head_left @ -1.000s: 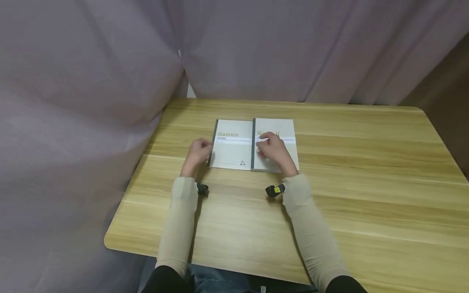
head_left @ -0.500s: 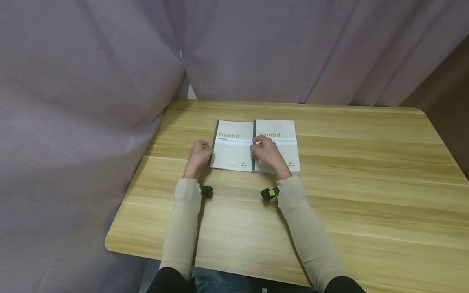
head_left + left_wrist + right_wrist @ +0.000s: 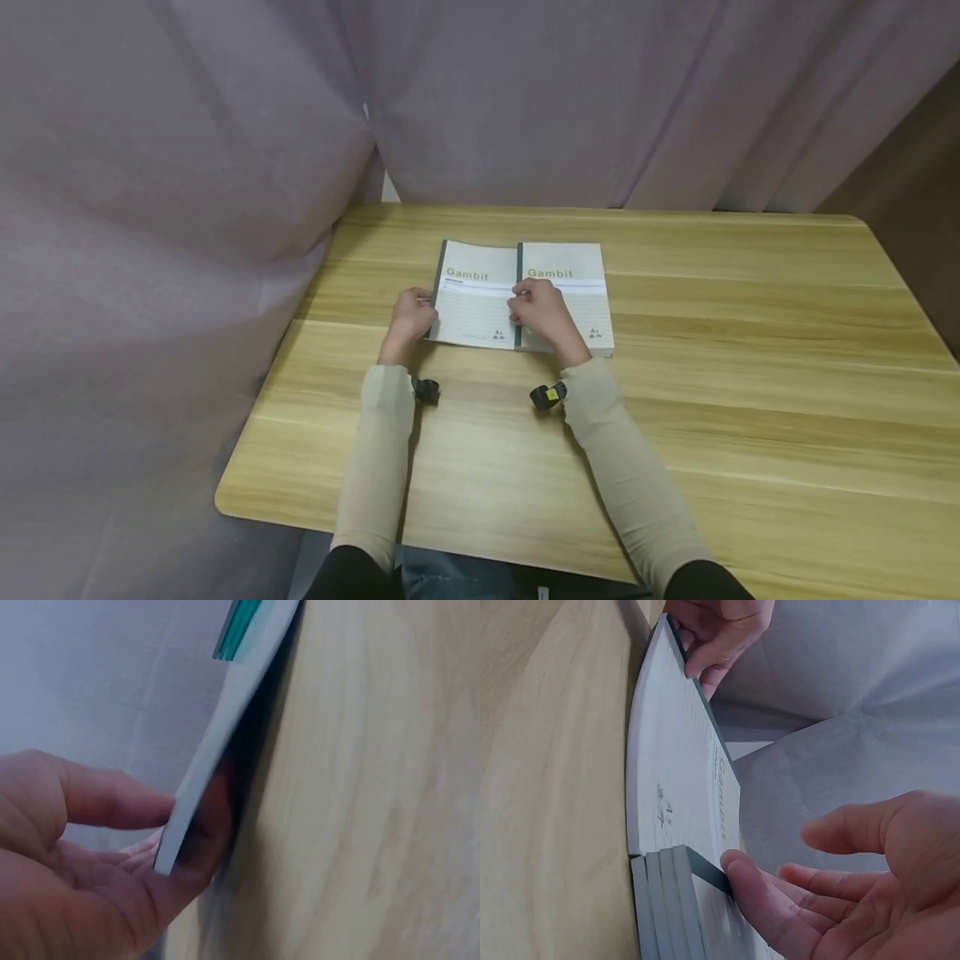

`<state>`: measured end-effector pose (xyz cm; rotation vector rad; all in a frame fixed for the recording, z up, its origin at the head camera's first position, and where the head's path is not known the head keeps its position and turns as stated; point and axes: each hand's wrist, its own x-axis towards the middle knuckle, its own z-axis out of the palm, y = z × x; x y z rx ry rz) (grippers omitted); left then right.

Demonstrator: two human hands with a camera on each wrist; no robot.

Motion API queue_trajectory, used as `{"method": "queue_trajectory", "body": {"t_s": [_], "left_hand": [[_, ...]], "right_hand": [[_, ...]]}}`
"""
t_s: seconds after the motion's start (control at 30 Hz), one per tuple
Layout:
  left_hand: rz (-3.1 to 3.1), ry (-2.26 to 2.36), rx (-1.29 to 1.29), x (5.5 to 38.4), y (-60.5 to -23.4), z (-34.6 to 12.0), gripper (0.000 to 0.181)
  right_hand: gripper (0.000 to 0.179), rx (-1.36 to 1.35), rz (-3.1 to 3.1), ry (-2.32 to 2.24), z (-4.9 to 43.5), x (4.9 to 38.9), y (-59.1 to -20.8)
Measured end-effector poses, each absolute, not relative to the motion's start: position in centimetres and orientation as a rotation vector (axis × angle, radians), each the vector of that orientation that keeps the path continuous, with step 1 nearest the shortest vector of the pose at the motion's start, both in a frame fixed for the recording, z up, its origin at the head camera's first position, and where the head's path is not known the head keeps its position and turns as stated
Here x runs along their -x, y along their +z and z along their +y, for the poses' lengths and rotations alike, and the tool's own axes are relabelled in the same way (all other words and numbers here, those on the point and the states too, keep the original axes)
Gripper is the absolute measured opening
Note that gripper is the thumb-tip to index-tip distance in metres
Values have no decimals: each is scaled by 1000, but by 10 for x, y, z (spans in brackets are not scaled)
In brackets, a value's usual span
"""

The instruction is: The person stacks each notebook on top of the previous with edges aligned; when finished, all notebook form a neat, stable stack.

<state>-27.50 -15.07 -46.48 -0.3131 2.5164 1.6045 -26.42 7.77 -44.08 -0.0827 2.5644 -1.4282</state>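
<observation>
A white "Gambit" notebook (image 3: 472, 312) with a dark spine has its left edge raised and its body slightly bowed. My left hand (image 3: 411, 317) pinches that spine edge, thumb above and fingers underneath, as the left wrist view shows. Against its right edge lies a stack of several similar notebooks (image 3: 585, 304); their layered ends show in the right wrist view. My right hand (image 3: 543, 308) is over the stack's spine side, one fingertip (image 3: 739, 870) at or very near the top notebook's dark spine. Its other fingers are spread apart and hold nothing.
The wooden table (image 3: 750, 350) extends far to the right of the notebooks. Grey curtains (image 3: 510, 108) hang behind it and along its left side. A small black camera sits on each wrist, the right one (image 3: 547, 396) bearing a yellow mark.
My right hand has moved left from the middle of the stack's cover to its spine. My left hand has taken hold of the left notebook's spine edge and raised it slightly.
</observation>
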Motion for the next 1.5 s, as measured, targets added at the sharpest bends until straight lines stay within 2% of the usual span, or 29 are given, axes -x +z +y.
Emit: {"method": "queue_trajectory", "body": {"t_s": [0.17, 0.4, 0.53, 0.63, 0.73, 0.83, 0.93, 1.13, 1.5], "left_hand": [[2428, 1726, 409, 275, -467, -151, 58], [2378, 1795, 455, 274, -460, -145, 61], [2325, 1875, 432, 276, -456, -142, 61], [2292, 1924, 414, 277, -454, -139, 61], [2281, 1924, 400, 277, -453, -137, 62], [2279, 1910, 386, 278, -452, -135, 61], [2294, 1884, 373, 280, -451, -132, 59], [2342, 1840, 304, 283, -448, -123, 56], [2319, 1788, 229, 286, -455, -102, 55]], "right_hand": [[35, 148, 2606, -1405, 81, 266, -444], [19, 159, 2671, -1365, 89, 266, -446], [3, 174, 2672, -1367, 90, 267, -445], [18, 188, 2679, -1357, 90, 267, -445], [23, 185, 2681, -1353, 91, 266, -444], [20, 171, 2685, -1347, 93, 265, -443], [7, 132, 2681, -1358, 97, 265, -443], [43, 51, 2657, -1405, 107, 264, -440], [51, -22, 2679, -1405, 130, 258, -438]]}}
